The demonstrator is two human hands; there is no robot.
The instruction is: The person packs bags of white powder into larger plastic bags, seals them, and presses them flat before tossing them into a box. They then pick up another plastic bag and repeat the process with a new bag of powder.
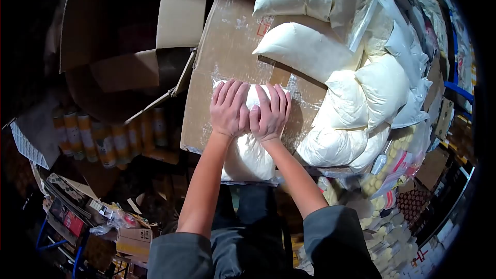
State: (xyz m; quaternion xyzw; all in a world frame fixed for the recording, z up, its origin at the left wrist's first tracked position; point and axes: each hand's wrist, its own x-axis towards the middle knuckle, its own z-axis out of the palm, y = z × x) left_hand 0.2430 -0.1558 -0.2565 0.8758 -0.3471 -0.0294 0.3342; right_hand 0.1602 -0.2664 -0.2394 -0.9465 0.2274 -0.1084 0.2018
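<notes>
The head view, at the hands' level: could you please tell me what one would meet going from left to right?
Yellow-and-white cylinders, left hand, right hand, pile of white bags, blue bar.

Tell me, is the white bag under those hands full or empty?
Filled, not empty: the white bag bulges out below the left hand and right hand lying on it. How full, I cannot tell.
</notes>
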